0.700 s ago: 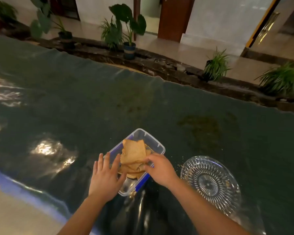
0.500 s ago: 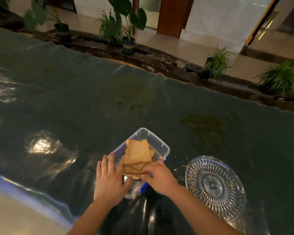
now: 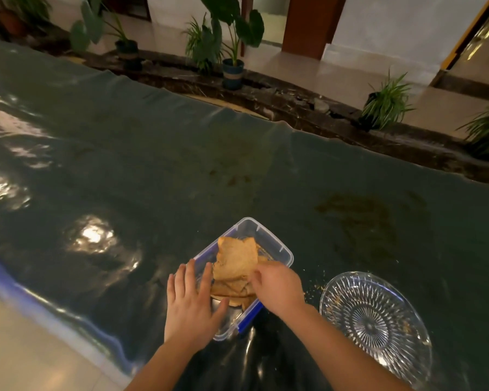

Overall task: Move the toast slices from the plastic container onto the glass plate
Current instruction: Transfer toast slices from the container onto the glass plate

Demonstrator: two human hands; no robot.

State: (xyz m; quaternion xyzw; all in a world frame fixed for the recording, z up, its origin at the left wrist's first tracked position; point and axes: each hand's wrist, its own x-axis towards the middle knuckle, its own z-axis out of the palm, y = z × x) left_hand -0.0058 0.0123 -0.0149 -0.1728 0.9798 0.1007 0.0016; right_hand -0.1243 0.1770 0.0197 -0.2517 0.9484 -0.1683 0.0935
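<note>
— Where are the toast slices (image 3: 236, 262)?
— Stacked in the plastic container (image 3: 277, 245), top slice tilted up.
— The grips?
— Right hand (image 3: 277, 286) pinches that top slice's edge. Left hand (image 3: 191, 301) lies flat and open on the container's near-left rim.
— The glass plate (image 3: 376, 320)?
— Just right, on the dark counter (image 3: 153, 179), holding only crumbs.
</note>
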